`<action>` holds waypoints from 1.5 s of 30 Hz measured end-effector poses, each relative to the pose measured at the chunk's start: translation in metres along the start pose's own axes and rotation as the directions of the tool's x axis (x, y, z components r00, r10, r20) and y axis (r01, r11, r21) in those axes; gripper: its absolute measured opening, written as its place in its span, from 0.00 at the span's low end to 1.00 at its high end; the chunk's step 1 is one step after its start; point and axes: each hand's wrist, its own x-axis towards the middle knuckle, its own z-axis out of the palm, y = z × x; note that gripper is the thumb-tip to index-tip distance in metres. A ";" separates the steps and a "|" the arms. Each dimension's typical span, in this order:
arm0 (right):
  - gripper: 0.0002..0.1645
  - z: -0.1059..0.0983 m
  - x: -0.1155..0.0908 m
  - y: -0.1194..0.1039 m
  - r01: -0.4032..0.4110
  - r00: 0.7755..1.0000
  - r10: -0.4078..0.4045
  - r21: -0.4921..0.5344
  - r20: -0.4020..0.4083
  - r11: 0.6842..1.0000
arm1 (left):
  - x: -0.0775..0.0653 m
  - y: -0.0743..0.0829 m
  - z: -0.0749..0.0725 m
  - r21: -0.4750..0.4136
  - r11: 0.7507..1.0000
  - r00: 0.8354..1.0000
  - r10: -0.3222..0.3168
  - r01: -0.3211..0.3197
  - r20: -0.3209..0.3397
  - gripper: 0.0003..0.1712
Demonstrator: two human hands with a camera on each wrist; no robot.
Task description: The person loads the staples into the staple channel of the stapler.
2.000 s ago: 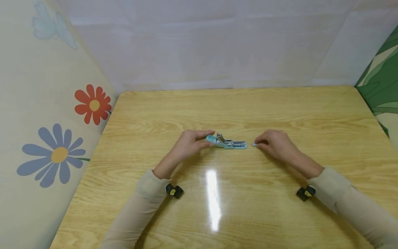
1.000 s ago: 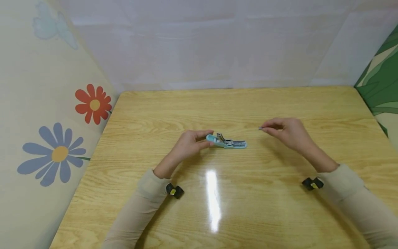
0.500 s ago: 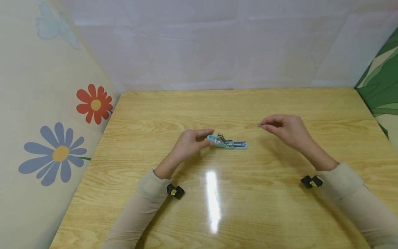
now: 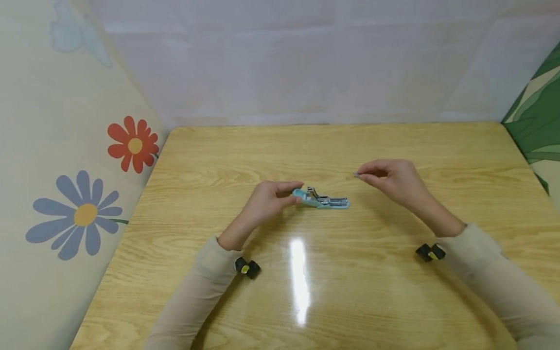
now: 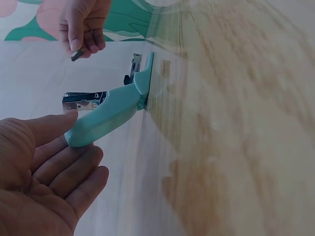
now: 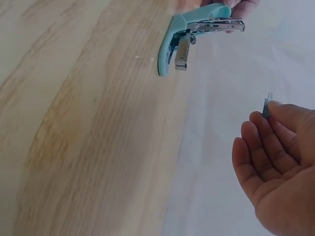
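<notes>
A teal stapler (image 4: 332,203) is folded wide open, its metal magazine and inner metal parts showing. My left hand (image 4: 268,201) holds one end of it between thumb and fingers, as the left wrist view shows with the thumb on the teal body (image 5: 110,113). The stapler's other end rests down on the table. Raised to the right of the stapler, my right hand (image 4: 395,181) pinches a short strip of staples (image 6: 266,108) between thumb and index finger. The strip juts left from the fingertips, apart from the stapler; the remaining fingers are loosely bent.
The wood-grain table (image 4: 372,291) carries a bright light reflection in front of the stapler. A pale sheet-covered wall (image 4: 306,63) stands behind it. Painted flowers (image 4: 85,215) mark the left wall, and green leaves (image 4: 540,116) the right one.
My right hand has lifted away from beside the stapler, up and back, carrying the staple strip, then shifted slightly left. My left hand and the stapler have stayed nearly still.
</notes>
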 end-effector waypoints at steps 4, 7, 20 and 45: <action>0.08 0.006 0.003 0.000 0.028 0.999 -0.028 -0.010 0.031 1.000 | 0.001 0.001 0.000 0.000 1.000 1.000 0.014 -0.014 -0.011 0.24; 0.08 0.012 0.004 -0.002 0.033 0.998 -0.032 -0.022 0.054 0.999 | 0.001 0.002 0.000 0.000 1.000 1.000 0.016 -0.016 -0.015 0.24; 0.06 0.036 0.010 -0.010 0.061 0.992 -0.063 0.015 0.113 0.998 | 0.001 0.001 0.001 0.010 1.000 1.000 0.005 -0.005 -0.030 0.21; 0.06 0.056 0.004 -0.005 0.137 0.969 -0.106 -0.131 0.222 0.982 | 0.001 0.001 0.001 0.024 1.000 0.999 -0.017 0.018 -0.039 0.20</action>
